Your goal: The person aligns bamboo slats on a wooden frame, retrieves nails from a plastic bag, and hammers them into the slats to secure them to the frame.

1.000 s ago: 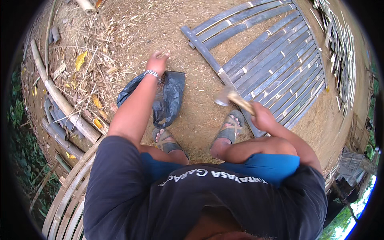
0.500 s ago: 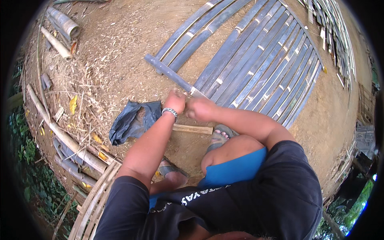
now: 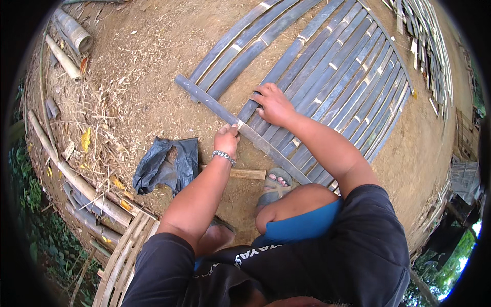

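A panel of dark split-bamboo slats (image 3: 317, 82) lies on the ground before me, with a bamboo crosspiece (image 3: 207, 101) running along its near end. My left hand (image 3: 225, 141), a chain bracelet at its wrist, is closed at the crosspiece's near edge, beside a pale mark; what its fingers pinch is hidden. Further up, my right hand (image 3: 274, 105) lies over the slats, its fingers curled round the edge of a bamboo slat (image 3: 248, 109). To the left of a gap, several more slats (image 3: 225, 59) meet the crosspiece.
A torn black plastic bag (image 3: 185, 159) lies left of my left hand. A short piece of bamboo (image 3: 248, 174) rests by my sandalled foot (image 3: 279, 179). Bamboo poles (image 3: 76, 179) and shavings are at the left, a pile of thin strips (image 3: 424, 51) at the far right.
My hands have parted. The right has moved up and away onto the slats, baring the rest of the crosspiece; the left has dropped slightly, staying near the crosspiece.
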A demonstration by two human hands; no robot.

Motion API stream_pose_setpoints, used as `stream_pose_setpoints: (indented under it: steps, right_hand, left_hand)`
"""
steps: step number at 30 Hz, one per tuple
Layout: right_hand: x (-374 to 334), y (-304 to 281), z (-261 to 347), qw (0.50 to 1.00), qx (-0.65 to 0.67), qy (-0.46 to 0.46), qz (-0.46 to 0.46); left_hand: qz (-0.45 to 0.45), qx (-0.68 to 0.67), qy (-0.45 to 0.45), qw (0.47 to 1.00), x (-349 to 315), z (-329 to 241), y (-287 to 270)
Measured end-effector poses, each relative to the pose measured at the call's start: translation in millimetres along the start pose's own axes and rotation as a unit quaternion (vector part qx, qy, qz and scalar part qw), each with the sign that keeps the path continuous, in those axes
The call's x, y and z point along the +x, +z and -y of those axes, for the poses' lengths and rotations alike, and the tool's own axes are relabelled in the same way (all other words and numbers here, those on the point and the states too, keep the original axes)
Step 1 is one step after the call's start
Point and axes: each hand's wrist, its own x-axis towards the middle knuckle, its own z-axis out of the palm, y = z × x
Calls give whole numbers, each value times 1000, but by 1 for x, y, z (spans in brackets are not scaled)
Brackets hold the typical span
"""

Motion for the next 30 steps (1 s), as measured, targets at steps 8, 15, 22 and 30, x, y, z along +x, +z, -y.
stream_pose_setpoints:
  steps: [8,15,22,30]
  right_hand:
    - [24,2,2,999,-19,-30,22]
    - [47,-6,10,999,-34,-19,35]
    - [61,1,12,998,-39,-10,40]
    - [66,7,16,999,-33,-2,23]
  left_hand:
    - [-19,-65,72,995,0,-8,1]
    - [-84,-80,92,989,10,-21,2]
    - [-106,-99,106,984,27,-23,-3]
    - [-94,-11,142,985,51,-20,-19]
